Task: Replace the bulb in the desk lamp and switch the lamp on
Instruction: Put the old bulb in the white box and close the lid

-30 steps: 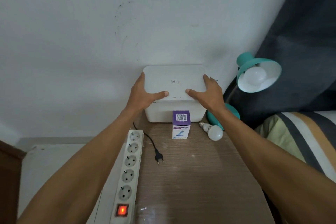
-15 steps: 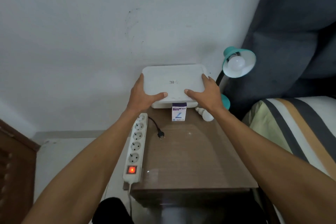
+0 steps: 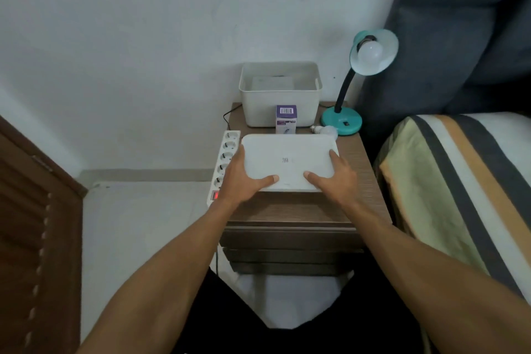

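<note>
From the head camera, both hands grip a flat white lid (image 3: 288,162) over the wooden bench (image 3: 290,210): the left hand (image 3: 246,178) is clamped on its left edge with the thumb pressed on top, and the right hand (image 3: 334,177) holds its right edge the same way. Taking the lid as the landmark, the open white storage box (image 3: 280,95) stands beyond it at the back of the bench against the wall, with something pale lying inside that I cannot make out. Between the box and the lid stands a small purple-and-white carton (image 3: 286,122) with a barcode on top. Just past the lid's far right corner lies a loose white bulb (image 3: 326,130) on its side, touching or nearly touching the teal base of the desk lamp (image 3: 342,121). The lamp's black neck curves up to a teal shade that faces the room, and a bulb sits unlit in its socket. Left of the lid, a white power strip (image 3: 225,158) runs along the bench's edge, its red switch glowing. Right of the lid is a bed (image 3: 459,181) with a striped cover.
</note>
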A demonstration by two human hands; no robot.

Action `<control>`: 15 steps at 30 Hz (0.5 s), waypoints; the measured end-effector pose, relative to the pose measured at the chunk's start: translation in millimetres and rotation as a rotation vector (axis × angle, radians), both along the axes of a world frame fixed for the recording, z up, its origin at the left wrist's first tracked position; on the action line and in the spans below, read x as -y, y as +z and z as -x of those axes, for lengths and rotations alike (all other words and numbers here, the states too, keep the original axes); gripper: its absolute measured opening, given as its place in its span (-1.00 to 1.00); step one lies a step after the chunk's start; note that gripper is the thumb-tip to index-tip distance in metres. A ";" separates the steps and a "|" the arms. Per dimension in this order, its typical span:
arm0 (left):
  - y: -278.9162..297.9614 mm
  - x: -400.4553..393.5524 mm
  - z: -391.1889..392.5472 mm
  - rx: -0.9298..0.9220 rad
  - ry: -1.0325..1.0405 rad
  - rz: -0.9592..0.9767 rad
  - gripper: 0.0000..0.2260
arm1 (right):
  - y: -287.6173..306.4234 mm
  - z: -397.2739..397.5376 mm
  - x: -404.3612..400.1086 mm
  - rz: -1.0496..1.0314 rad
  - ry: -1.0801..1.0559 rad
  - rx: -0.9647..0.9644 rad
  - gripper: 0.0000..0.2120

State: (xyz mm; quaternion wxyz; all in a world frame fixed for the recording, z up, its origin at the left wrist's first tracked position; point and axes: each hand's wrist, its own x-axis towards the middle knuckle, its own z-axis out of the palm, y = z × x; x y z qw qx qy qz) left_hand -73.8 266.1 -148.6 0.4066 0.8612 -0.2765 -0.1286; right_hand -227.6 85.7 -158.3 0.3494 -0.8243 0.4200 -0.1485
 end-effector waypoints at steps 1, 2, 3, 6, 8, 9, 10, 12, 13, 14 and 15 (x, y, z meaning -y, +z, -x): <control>-7.6 -2.9 5.3 -0.009 -0.009 -0.017 0.01 | -7.8 5.7 -2.2 -0.013 0.001 -0.026 -0.07; -14.2 -5.1 9.3 -0.017 -0.019 -0.037 0.00 | -14.1 10.2 -3.9 -0.027 -0.002 -0.052 -0.07; -20.4 -6.1 12.2 -0.025 -0.028 -0.059 0.00 | -19.4 14.3 -4.4 -0.041 -0.007 -0.074 -0.06; -35.9 -3.5 14.5 -0.052 -0.056 -0.143 0.08 | -31.4 21.4 -3.5 -0.039 0.000 -0.126 -0.05; -44.5 -1.5 15.1 -0.058 -0.077 -0.198 0.15 | -36.8 23.3 -3.0 -0.025 0.010 -0.172 -0.04; -47.6 -1.1 15.9 -0.054 -0.081 -0.221 0.16 | -39.3 23.3 -3.2 -0.016 0.019 -0.197 -0.03; -50.3 -0.7 16.8 -0.048 -0.080 -0.238 0.17 | -41.8 22.8 -3.5 -0.004 0.028 -0.225 -0.03; -54.7 0.8 17.5 -0.014 -0.075 -0.260 0.18 | -44.8 21.6 -3.8 0.033 0.043 -0.275 -0.03; -57.5 1.6 17.4 0.010 -0.071 -0.276 0.18 | -45.3 21.1 -3.8 0.048 0.049 -0.292 -0.03; -59.0 1.9 17.9 0.039 -0.070 -0.295 0.18 | -45.7 20.4 -3.5 0.056 0.055 -0.303 -0.03; -61.4 2.2 17.6 0.066 -0.067 -0.315 0.17 | -45.8 20.2 -3.1 0.062 0.060 -0.314 -0.03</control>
